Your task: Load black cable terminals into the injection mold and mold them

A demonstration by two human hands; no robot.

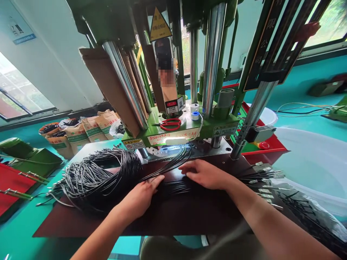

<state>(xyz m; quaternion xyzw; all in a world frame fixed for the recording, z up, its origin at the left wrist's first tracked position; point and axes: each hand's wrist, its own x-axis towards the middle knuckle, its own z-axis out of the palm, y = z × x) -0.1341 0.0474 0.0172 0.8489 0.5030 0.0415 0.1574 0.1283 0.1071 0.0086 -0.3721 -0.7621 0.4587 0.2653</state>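
Note:
My left hand (141, 196) lies flat, fingers stretched out, on a row of black cables (173, 187) spread over the dark brown work mat (189, 213). My right hand (203, 174) rests palm down on the same cables, fingers extended toward the left. A thick coiled bundle of black cables (100, 175) lies left of my left hand. Several cables run from it up into the green press machine (179, 130). More cables with metal plug ends (267, 180) fan out to the right of my right wrist.
Red-handled scissors (170, 124) and a tape roll (195, 115) sit on the machine's green bed. Chrome columns (213, 57) rise above. A white plastic tub (311, 162) stands at right. Paper sacks (78, 133) line the wall at left. Red trays (13, 184) lie far left.

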